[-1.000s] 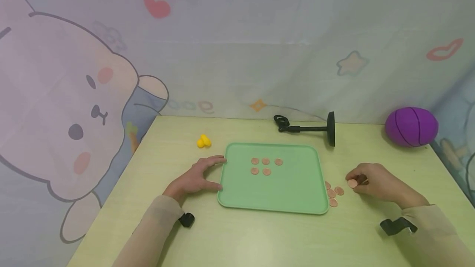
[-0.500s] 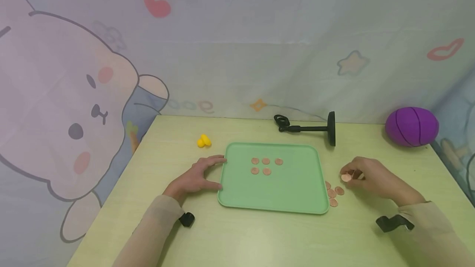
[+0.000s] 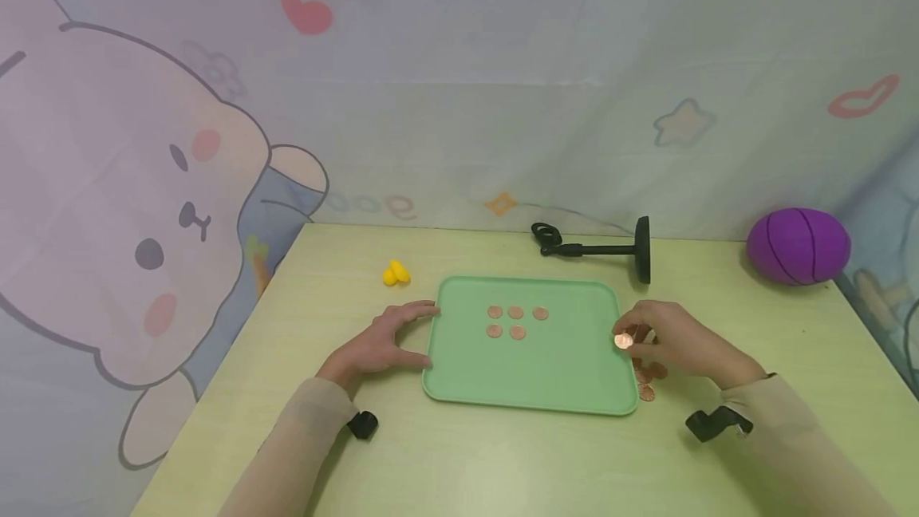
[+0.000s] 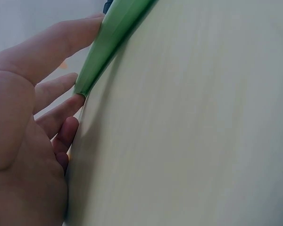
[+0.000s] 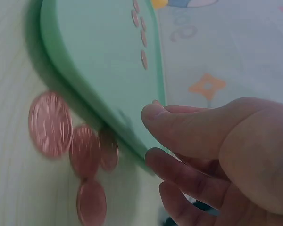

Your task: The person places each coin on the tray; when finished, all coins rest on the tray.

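Pinching one thin, round, copper-coloured coin [image 3: 623, 341] between the thumb and fingers, the right hand [image 3: 678, 339] holds it over the right rim of a shallow, light-green, rounded rectangular tray [image 3: 560, 377]. In the right wrist view this coin is almost fully hidden behind the thumb. The left hand [image 3: 384, 341] grasps nothing; its fingers are spread loosely and touch the left edge of the tray, which lies flat on the pale yellow-green bench [image 3: 488, 461].

The coin seems to me light and stiff, and not fragile, so a soft pinch should be sufficient. Its shiny face has a raised pattern, which may give some friction, but I think that the smooth parts can slip if the fingers squeeze unevenly. The best place to hold it is near the rim, so that one side is free to be laid down first.

Five flat copper-coloured coins [image 3: 517, 333] lie inside the tray, three in the farther row and two in the nearer one. More loose coins [image 5: 84, 151] lie close together on the bench beside the tray's right edge. Such flat pieces are probably difficult to lift; a fingernail under the rim would help. The tray looks like light plastic and could slide, so the left hand's touch is useful.
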`<action>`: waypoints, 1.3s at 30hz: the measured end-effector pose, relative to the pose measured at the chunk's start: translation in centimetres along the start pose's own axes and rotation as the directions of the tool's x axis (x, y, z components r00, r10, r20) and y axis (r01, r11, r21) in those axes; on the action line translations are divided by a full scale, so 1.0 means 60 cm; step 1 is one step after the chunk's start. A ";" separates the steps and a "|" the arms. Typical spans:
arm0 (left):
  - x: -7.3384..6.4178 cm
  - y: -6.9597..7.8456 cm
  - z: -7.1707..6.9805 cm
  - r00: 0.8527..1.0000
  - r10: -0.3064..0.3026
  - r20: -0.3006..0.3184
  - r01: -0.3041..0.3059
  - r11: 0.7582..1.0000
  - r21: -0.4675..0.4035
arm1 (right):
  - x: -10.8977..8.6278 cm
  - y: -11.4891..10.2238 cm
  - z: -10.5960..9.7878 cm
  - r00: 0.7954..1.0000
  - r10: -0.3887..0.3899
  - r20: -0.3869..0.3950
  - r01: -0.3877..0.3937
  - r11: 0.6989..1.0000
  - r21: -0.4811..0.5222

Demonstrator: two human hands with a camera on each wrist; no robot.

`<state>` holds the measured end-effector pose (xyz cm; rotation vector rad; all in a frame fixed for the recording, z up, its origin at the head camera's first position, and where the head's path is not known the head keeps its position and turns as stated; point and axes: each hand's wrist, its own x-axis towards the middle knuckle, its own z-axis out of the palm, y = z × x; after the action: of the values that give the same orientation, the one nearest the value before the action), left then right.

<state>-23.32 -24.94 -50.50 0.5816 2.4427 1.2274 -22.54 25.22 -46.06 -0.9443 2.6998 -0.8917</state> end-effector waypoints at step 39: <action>0.001 0.000 0.002 1.000 0.011 -0.009 -0.011 1.000 0.009 | 0.124 -0.052 0.092 0.999 -0.031 -0.020 0.029 0.995 -0.099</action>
<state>-23.30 -24.85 -50.55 0.5935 2.4575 1.2262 -25.09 16.06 -48.32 -1.0031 2.7777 -0.7844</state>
